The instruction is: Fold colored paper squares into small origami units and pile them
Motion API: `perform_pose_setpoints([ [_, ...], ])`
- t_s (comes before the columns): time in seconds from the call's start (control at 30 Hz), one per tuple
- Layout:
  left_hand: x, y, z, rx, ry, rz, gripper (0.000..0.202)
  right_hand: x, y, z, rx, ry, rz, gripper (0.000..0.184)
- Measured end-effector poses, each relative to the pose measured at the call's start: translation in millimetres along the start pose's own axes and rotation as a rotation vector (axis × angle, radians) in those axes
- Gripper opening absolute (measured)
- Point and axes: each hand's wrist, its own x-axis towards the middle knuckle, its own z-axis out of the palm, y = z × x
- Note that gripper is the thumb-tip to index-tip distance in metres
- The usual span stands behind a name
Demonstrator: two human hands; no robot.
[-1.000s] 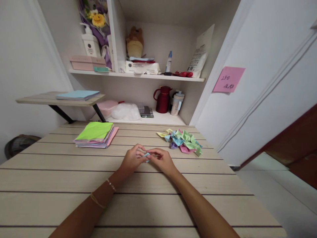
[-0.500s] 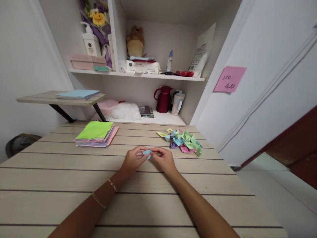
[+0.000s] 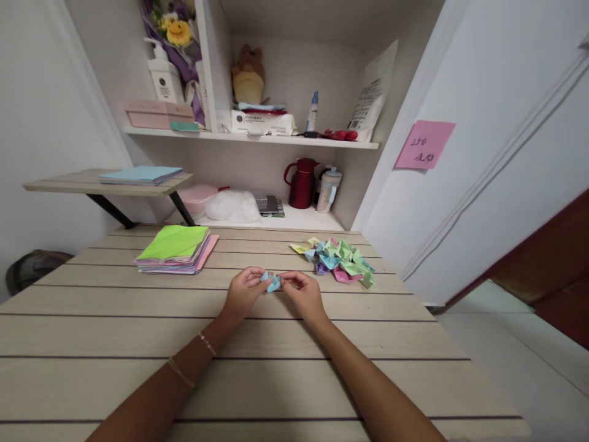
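Observation:
My left hand (image 3: pixel 243 293) and my right hand (image 3: pixel 302 294) meet over the middle of the wooden table (image 3: pixel 257 374). Both pinch a small light-blue folded paper piece (image 3: pixel 271 282) between their fingertips, held just above the tabletop. A pile of folded paper pieces (image 3: pixel 338 261) in green, blue, pink and yellow lies a little to the right of my right hand. To the left, beyond my left hand, lies a stack of coloured paper sheets (image 3: pixel 176 248) with a green sheet on top.
Behind the table is a low shelf with a red jug (image 3: pixel 302 183), a cup (image 3: pixel 330 190) and a plastic bag (image 3: pixel 232 206). A side shelf (image 3: pixel 83 183) at left holds blue sheets. A pink note (image 3: pixel 424 145) sticks to the white door at right.
The blue paper piece has opened out wider between my fingers and sits a little higher. Both hands have shifted slightly away from me.

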Motion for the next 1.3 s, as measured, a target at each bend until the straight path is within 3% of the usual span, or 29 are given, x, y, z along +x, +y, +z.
perform_pose_setpoints([
  [0.37,-4,-6,-4.1,0.124,-0.194,0.105,0.019,-4,-4,-2,-0.268,-0.034,-0.241,0.011],
  [0.73,-6,-2,-2.1,0.211,-0.232,0.161,0.021,-2,-6,-7,-0.45,-0.057,-0.329,0.01],
  [1.07,-2,1,-0.5,0.049,-0.082,0.06,0.021,-1,-9,-9,-0.665,-0.023,-0.388,0.007],
  [1.3,-4,-2,1.2,0.048,-0.02,0.077,0.025,-8,-15,-3,-0.814,-0.023,-0.496,0.015],
])
